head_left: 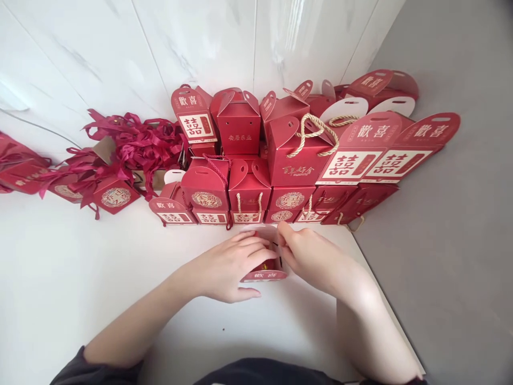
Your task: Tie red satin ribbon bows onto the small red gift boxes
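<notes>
On the white counter (80,278), a small red cardboard gift box with a white-lined open top (265,267) sits between the person's two hands, just in front of a stacked row of red paper gift boxes with gold lettering (288,160) that stands against the white marble wall (160,48). The left hand (230,267) wraps the small box from its left side, fingers (256,247) curled across the top edge and thumb laid along the lower front, so it has the box in a closed grasp. The right hand (312,256) meets the small box from its right; its fingertips are pinched together at the box's upper rim, though what exactly they nip there is too small to tell. Left of the stacked row lies a tangled heap of dark red satin ribbons (132,144), with a red cube-shaped box bearing a round gold emblem (114,195) at its near edge. Right of the stacked row, beyond the counter's edge, is grey floor (460,240).
</notes>
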Action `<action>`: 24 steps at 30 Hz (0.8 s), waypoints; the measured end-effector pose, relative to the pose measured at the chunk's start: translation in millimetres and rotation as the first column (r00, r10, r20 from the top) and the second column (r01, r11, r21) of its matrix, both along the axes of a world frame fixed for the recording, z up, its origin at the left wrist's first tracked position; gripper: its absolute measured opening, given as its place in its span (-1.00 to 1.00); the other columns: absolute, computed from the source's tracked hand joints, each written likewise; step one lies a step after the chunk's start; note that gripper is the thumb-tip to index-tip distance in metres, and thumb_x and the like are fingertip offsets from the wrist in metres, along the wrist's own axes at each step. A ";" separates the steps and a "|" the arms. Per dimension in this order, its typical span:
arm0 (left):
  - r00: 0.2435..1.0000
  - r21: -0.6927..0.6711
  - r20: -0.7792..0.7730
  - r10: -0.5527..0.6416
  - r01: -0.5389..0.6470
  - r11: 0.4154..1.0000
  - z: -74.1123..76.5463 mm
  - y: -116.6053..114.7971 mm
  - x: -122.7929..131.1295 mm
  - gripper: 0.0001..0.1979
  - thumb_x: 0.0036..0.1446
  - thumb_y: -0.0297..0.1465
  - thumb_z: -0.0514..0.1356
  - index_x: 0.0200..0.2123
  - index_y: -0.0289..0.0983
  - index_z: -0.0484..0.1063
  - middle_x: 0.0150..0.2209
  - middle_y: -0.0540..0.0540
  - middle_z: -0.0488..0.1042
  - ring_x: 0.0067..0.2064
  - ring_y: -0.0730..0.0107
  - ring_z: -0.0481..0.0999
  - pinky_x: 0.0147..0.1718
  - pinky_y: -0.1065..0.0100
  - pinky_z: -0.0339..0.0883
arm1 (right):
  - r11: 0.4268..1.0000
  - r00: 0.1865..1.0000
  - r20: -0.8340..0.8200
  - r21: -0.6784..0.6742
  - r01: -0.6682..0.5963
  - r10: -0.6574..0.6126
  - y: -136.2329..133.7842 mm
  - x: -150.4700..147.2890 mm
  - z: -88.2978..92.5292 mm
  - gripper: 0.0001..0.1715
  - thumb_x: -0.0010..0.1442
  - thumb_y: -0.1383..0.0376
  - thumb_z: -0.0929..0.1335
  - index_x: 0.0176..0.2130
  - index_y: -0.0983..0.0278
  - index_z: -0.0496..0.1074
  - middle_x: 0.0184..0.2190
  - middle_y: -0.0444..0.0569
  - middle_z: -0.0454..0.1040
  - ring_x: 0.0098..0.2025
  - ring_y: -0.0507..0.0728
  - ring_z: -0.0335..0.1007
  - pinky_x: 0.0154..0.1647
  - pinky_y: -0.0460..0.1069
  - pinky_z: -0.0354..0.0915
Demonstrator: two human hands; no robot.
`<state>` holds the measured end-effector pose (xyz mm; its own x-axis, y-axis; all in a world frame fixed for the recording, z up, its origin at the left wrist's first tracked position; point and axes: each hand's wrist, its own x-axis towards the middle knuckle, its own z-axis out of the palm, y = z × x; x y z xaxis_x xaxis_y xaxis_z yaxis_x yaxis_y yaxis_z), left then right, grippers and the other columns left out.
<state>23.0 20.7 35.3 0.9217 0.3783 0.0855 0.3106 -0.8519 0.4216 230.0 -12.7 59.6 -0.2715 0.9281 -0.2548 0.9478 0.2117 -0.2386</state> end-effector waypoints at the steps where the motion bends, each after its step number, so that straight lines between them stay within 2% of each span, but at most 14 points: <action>1: 1.000 0.014 -0.023 0.013 -0.013 1.000 3.6 0.8 -3.1 -0.41 0.01 -0.22 0.35 0.11 -0.20 0.32 0.05 -0.18 0.47 0.17 0.02 0.36 0.21 0.02 0.15 | 1.000 1.000 0.019 0.009 -0.008 0.008 -1.0 0.4 0.5 -0.80 0.31 0.43 0.16 -0.10 0.29 0.29 -0.49 -0.01 0.51 -0.53 0.15 0.45 -0.58 -0.05 -0.04; 5: 0.992 0.085 -0.107 0.072 -0.063 0.994 19.3 3.0 -18.9 -0.68 0.13 -0.24 0.27 -0.06 -0.19 0.44 -0.12 -0.13 0.53 0.04 0.06 0.43 0.10 0.04 0.24 | 0.997 0.996 0.089 0.066 -0.032 0.026 -4.4 3.4 3.5 -0.83 0.34 0.38 0.17 -0.16 0.27 0.31 -0.53 -0.03 0.49 -0.55 0.15 0.41 -0.57 -0.03 -0.07; 8: 0.987 0.062 -0.134 0.091 -0.083 0.995 24.8 3.1 -28.8 -0.83 0.20 -0.34 0.20 -0.13 -0.19 0.46 -0.14 -0.10 0.54 0.04 0.13 0.45 0.09 0.12 0.28 | 0.992 0.993 0.094 0.102 -0.078 0.069 -5.5 4.7 5.6 -0.86 0.34 0.37 0.19 -0.20 0.26 0.31 -0.56 -0.07 0.47 -0.54 0.15 0.40 -0.55 -0.02 -0.11; 11: 0.987 -0.005 -0.134 0.087 -0.089 0.996 22.0 1.8 -31.4 -0.79 0.21 -0.40 0.17 -0.08 -0.18 0.44 0.00 -0.10 0.49 0.12 0.17 0.43 0.09 0.23 0.33 | 0.990 0.995 0.005 0.100 -0.102 0.103 -3.2 4.1 5.7 -0.93 0.30 0.37 0.24 -0.23 0.25 0.31 -0.51 -0.08 0.50 -0.49 0.13 0.42 -0.53 -0.04 -0.07; 15: 0.994 -0.123 -0.090 0.061 -0.072 0.990 14.0 1.2 -24.7 -0.62 0.18 -0.38 0.21 0.09 -0.15 0.36 0.24 -0.12 0.28 0.10 0.19 0.46 0.01 0.27 0.43 | 0.988 0.959 -0.238 0.017 -0.156 0.155 5.2 4.9 0.3 -0.96 0.30 0.34 0.25 -0.21 0.25 0.30 -0.30 -0.05 0.55 -0.35 0.10 0.45 -0.41 -0.07 0.14; 18: 0.997 -0.176 -0.050 0.057 -0.065 0.982 11.4 3.8 -20.4 -0.64 0.18 -0.40 0.21 0.06 -0.17 0.39 0.23 -0.15 0.28 0.08 0.20 0.48 -0.03 0.28 0.46 | 0.988 0.942 -0.312 -0.047 -0.149 0.127 10.1 8.8 -2.3 -0.85 0.33 0.33 0.22 -0.10 0.26 0.31 -0.24 -0.02 0.57 -0.30 0.10 0.47 -0.33 -0.08 0.20; 21: 0.998 -0.155 -0.023 0.053 -0.056 0.986 12.2 7.4 -21.0 -0.74 0.22 -0.44 0.15 -0.02 -0.20 0.45 0.19 -0.17 0.32 0.21 0.14 0.37 0.08 0.23 0.40 | 0.985 0.935 -0.323 -0.037 -0.167 0.147 11.6 12.7 0.1 -0.78 0.34 0.31 0.22 -0.05 0.23 0.36 -0.21 -0.04 0.58 -0.26 0.11 0.48 -0.28 -0.08 0.21; 24: 1.000 -0.139 0.003 -0.012 0.012 0.990 14.1 8.9 -22.8 -0.78 0.26 -0.48 0.09 -0.12 -0.21 0.50 0.09 -0.17 0.42 0.31 0.10 0.24 0.20 0.17 0.29 | 0.979 0.926 -0.329 -0.018 -0.202 0.185 13.0 14.2 2.8 -0.66 0.39 0.32 0.15 -0.01 0.19 0.43 -0.24 -0.06 0.59 -0.28 0.11 0.48 -0.26 -0.06 0.22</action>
<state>0.2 29.5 49.4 0.9261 0.3756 0.0350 0.2995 -0.7885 0.5371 244.1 0.2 62.4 -0.5203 0.8373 -0.1681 0.7587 0.3628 -0.5411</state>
